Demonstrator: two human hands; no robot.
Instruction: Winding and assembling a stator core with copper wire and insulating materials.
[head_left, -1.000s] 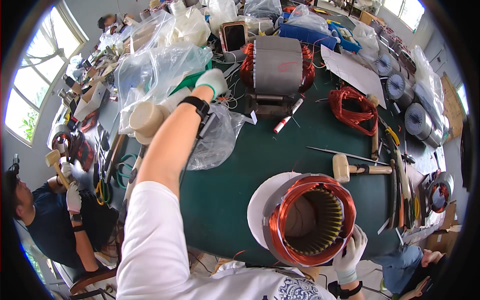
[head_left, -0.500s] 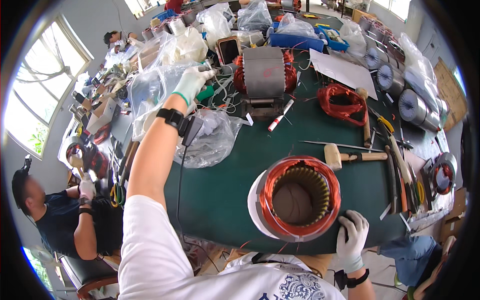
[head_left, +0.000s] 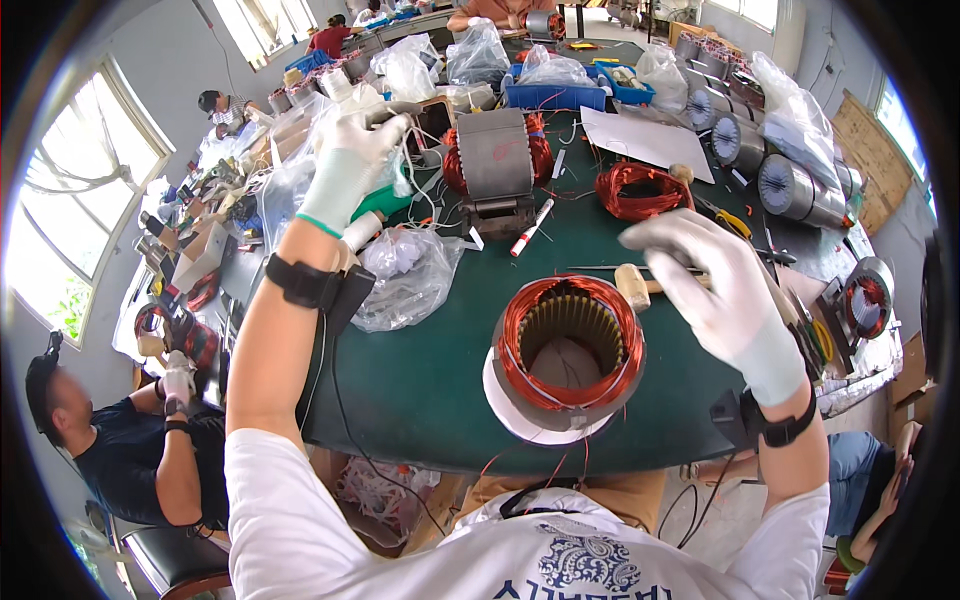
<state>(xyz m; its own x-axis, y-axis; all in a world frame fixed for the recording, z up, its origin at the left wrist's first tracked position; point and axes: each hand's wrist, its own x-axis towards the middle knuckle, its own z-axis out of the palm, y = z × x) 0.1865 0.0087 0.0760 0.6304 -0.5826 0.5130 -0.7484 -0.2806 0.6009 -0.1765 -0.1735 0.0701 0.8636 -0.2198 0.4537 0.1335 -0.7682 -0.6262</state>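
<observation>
My left hand (head_left: 352,160), in a white glove, is raised over the far left of the table, its fingers pinched on a white cord (head_left: 405,165) that hangs below it. A green object (head_left: 382,203) and a crumpled clear plastic bag (head_left: 415,275) lie beneath. My right hand (head_left: 715,300), also gloved, hovers with fingers spread over the wooden mallet (head_left: 632,287), partly covering its handle; nothing shows in it. In front of me stands a motor stator (head_left: 570,350) with red copper windings, its bore facing up. A second stator (head_left: 495,155) lies on its side farther back.
A coil of red wire (head_left: 640,190), a marker (head_left: 532,228) and white paper (head_left: 645,140) lie on the green table (head_left: 400,400). Metal cylinders (head_left: 800,190) line the right side. Blue trays (head_left: 555,95) hold bags at the back. A co-worker (head_left: 130,430) sits at left.
My left hand has drawn back and upward with the white cord. My right hand has left the near edge beside the stator and risen forward, opening over the mallet. The view has shifted slightly.
</observation>
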